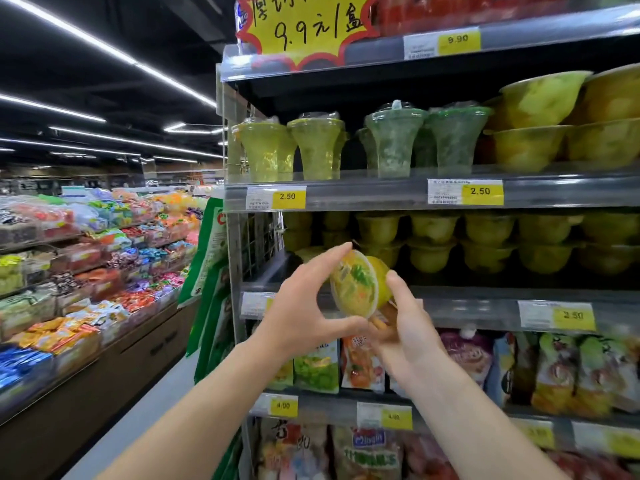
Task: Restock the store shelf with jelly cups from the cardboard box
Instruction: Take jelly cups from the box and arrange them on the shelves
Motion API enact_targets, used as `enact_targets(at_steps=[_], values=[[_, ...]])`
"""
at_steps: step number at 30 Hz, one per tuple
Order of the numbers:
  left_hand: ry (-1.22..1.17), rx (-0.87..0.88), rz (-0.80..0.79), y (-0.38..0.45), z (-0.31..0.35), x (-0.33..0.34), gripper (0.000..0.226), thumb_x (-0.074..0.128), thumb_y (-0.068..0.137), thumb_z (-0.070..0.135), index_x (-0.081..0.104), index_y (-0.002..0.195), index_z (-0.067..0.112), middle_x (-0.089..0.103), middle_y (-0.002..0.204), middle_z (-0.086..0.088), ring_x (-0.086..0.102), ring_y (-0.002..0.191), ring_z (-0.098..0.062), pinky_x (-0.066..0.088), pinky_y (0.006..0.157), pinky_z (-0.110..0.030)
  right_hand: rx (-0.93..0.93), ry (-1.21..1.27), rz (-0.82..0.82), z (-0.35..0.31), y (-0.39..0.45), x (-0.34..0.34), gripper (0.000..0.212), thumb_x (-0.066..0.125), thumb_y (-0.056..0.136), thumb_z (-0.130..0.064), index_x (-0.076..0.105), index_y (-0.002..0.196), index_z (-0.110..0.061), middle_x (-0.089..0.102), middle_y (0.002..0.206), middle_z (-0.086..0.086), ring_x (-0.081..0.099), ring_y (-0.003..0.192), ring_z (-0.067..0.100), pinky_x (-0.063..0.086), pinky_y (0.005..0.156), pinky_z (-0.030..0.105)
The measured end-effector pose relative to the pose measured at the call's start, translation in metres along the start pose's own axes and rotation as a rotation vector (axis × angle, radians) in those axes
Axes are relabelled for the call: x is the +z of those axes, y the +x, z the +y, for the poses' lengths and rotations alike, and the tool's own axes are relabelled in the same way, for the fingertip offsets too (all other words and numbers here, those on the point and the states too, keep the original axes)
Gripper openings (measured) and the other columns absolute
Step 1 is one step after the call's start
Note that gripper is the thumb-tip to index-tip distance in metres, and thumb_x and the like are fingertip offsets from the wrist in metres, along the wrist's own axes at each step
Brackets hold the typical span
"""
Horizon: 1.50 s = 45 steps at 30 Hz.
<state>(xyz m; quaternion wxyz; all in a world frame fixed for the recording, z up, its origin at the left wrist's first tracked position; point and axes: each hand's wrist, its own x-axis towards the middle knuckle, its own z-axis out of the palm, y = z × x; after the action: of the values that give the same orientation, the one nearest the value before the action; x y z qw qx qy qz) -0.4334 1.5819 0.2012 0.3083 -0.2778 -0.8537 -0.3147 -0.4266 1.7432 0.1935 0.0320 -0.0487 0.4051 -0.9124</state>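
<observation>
A yellow jelly cup (358, 284) is held at the centre of the frame, tipped on its side so that its printed lid faces the camera. It is pinched by the left hand (304, 308), with the fingertips at the upper rim and the thumb under the lower rim; this grip is closed on the cup. The right hand (407, 327) is seen just right of the cup, its fingers touching the cup's base side. Whether this second grip is truly closed round the cup cannot be told, since the fingers are partly hidden behind it.

The cup is held in front of the store shelf (485, 306), level with the tier where stacked yellow jelly cups (485, 244) are ranged in two layers across the right half of the frame. A gap is seen at the left end of that row, directly behind the held cup. On the tier above, tall green cups (322, 147) are lined up over yellow price tags (481, 191). Below, colourful pouches (464, 355) are displayed. Candy bins (86, 254) fill the left of the frame.
</observation>
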Motion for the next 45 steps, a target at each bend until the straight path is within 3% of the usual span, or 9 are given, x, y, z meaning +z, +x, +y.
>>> enact_targets(at_steps=[5,10,15,19,22,25,36,39,45], values=[[-0.090,-0.051,0.035,-0.007,0.005,0.000,0.093,0.086,0.070,0.042,0.039,0.149,0.036,0.053,0.135,0.019,0.053,0.125,-0.005,0.051,0.100,-0.032,0.119,-0.058,-0.101,0.000,-0.009,-0.006,0.038,0.053,0.099,-0.040,0.069,0.118,-0.011,0.074,0.107,0.012,0.072,0.100,0.025,0.059,0.080,0.033],[-0.417,-0.250,0.071,-0.008,0.016,-0.008,0.060,0.073,0.086,0.006,0.054,0.137,0.031,0.069,0.115,0.007,0.068,0.103,-0.007,0.057,0.080,-0.023,0.150,-0.162,-0.174,-0.008,-0.008,-0.011,0.046,0.047,0.099,-0.047,0.068,0.118,-0.011,0.074,0.109,0.013,0.072,0.097,0.025,0.060,0.068,0.030],[-0.513,-0.328,0.080,-0.007,0.021,-0.005,0.036,0.072,0.086,0.001,0.066,0.116,0.020,0.076,0.100,0.004,0.072,0.093,-0.012,0.059,0.074,-0.027,0.130,-0.475,-0.199,-0.019,-0.005,-0.013,0.048,0.043,0.099,-0.055,0.073,0.109,-0.019,0.076,0.101,0.008,0.074,0.089,0.018,0.057,0.070,0.031],[-0.494,-0.365,0.141,-0.006,0.017,-0.004,0.041,0.077,0.083,0.004,0.067,0.120,0.017,0.075,0.104,0.003,0.072,0.097,-0.012,0.061,0.080,-0.037,-0.355,-0.753,-0.113,-0.022,0.001,-0.022,0.026,0.047,0.102,-0.038,0.064,0.121,-0.031,0.070,0.117,-0.006,0.069,0.101,0.008,0.056,0.088,0.032],[-0.510,-0.403,0.198,-0.005,0.012,-0.006,0.040,0.077,0.083,0.005,0.068,0.119,0.018,0.075,0.104,0.003,0.072,0.097,-0.013,0.061,0.080,-0.043,-0.763,-1.112,-0.374,-0.022,-0.004,-0.030,0.066,0.067,0.084,-0.027,0.042,0.144,-0.036,0.049,0.140,-0.022,0.047,0.128,-0.002,0.043,0.101,0.016],[-0.531,-0.421,0.204,-0.004,0.011,-0.008,0.037,0.076,0.084,0.006,0.069,0.118,0.019,0.076,0.102,0.002,0.072,0.095,-0.016,0.062,0.078,-0.045,-0.903,-1.348,-0.446,-0.011,0.003,-0.029,0.088,0.077,0.079,-0.028,0.028,0.151,-0.032,0.030,0.153,-0.018,0.027,0.142,-0.003,0.024,0.110,0.007],[-0.774,-0.471,0.134,0.004,-0.003,-0.031,0.038,0.064,0.094,0.010,0.058,0.128,0.026,0.075,0.109,-0.006,0.074,0.095,-0.026,0.061,0.079,-0.041,-1.064,-1.090,-0.209,-0.002,0.024,-0.017,0.075,0.080,0.071,-0.043,0.056,0.137,-0.017,0.059,0.135,-0.007,0.055,0.125,0.004,0.051,0.100,0.033],[-0.693,-0.487,0.249,0.009,-0.024,-0.041,0.032,0.063,0.096,0.012,0.062,0.127,0.022,0.074,0.108,-0.006,0.074,0.093,-0.022,0.061,0.078,-0.035,-0.945,-0.912,-0.109,-0.007,0.031,-0.007,0.066,0.086,0.072,-0.025,0.060,0.133,-0.023,0.067,0.118,-0.016,0.063,0.110,0.000,0.055,0.093,0.027],[-0.557,-0.479,0.264,0.019,-0.061,-0.043,0.026,0.067,0.093,0.014,0.068,0.117,0.023,0.075,0.105,0.002,0.070,0.101,-0.014,0.060,0.086,-0.037,-0.851,-0.928,0.021,-0.007,0.063,0.022,0.059,0.082,0.074,-0.036,0.062,0.128,-0.026,0.068,0.104,-0.019,0.064,0.098,-0.006,0.052,0.085,0.016]])
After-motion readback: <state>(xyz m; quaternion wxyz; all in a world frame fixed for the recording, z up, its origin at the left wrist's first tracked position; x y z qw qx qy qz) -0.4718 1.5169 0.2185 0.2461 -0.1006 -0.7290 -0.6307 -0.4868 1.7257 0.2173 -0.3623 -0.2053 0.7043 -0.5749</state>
